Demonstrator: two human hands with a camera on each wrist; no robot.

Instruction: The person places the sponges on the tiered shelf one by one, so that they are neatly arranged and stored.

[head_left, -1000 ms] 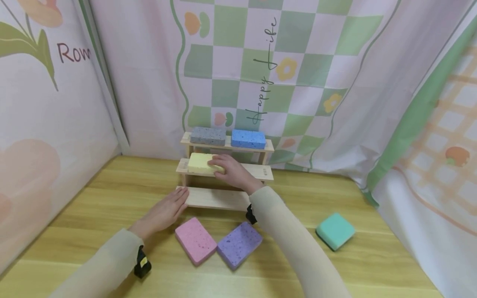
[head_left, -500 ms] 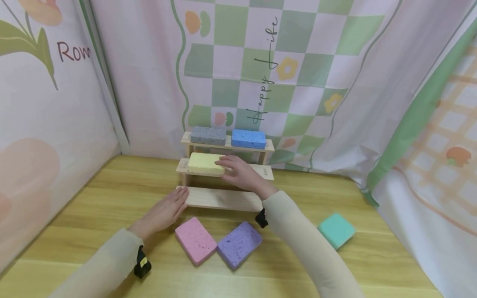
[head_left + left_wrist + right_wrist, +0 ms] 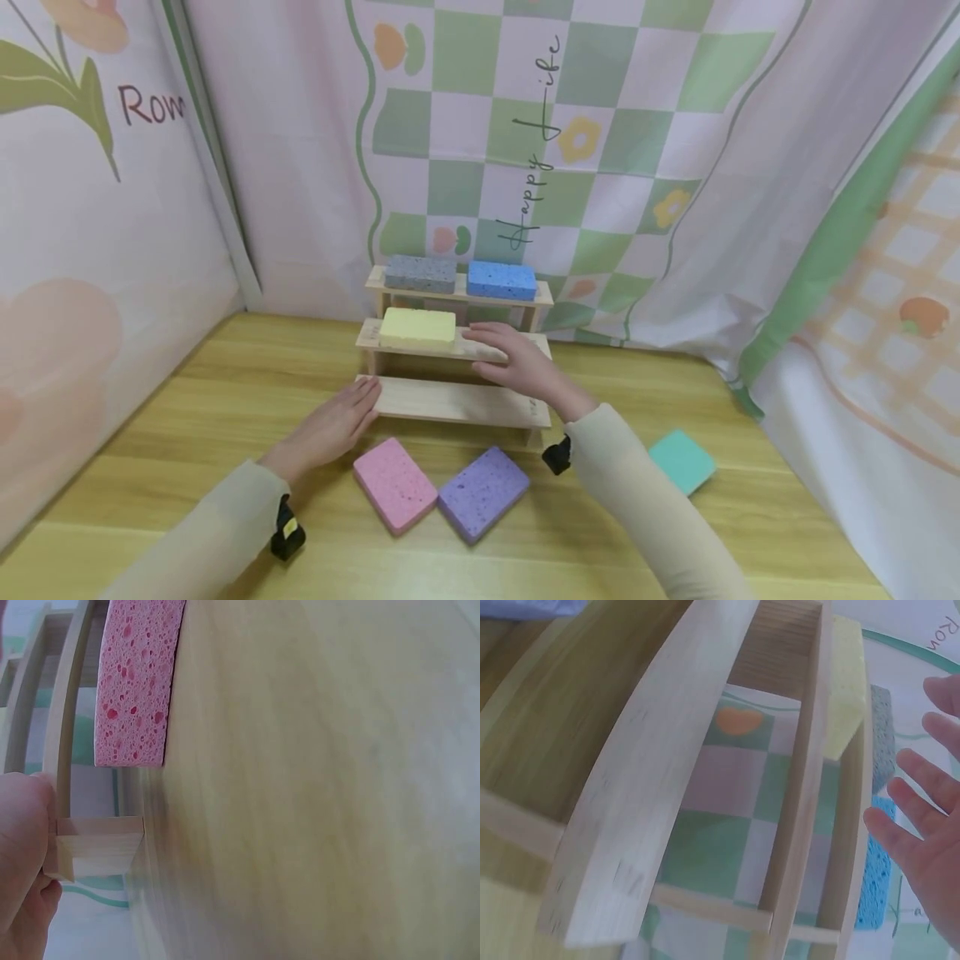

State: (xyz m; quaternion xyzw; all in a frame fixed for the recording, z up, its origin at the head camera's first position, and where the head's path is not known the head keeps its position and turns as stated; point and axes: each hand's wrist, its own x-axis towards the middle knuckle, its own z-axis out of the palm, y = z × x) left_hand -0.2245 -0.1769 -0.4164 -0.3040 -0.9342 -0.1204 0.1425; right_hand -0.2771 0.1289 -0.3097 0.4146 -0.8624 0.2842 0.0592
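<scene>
My left hand (image 3: 330,427) rests with extended fingers against the left end of the lowest step of a three-tier wooden stand (image 3: 450,402). In the left wrist view it touches that step's corner. My right hand (image 3: 528,367) hovers at the right of the middle step, fingers spread, holding nothing. To its left, apart from the fingertips, a yellow sponge (image 3: 417,328) lies on the middle step. The top step bears a grey sponge (image 3: 420,274) and a blue sponge (image 3: 501,281).
On the wooden table (image 3: 247,383), a pink sponge (image 3: 395,485) and a purple sponge (image 3: 483,494) lie before the stand. A teal sponge (image 3: 684,461) is farther right, partly behind the right sleeve. Printed curtains (image 3: 300,167) surround the table's back and sides.
My right hand has let go of the yellow sponge and drawn back to the right. The yellow sponge stays on the middle step. My left hand has stayed in place.
</scene>
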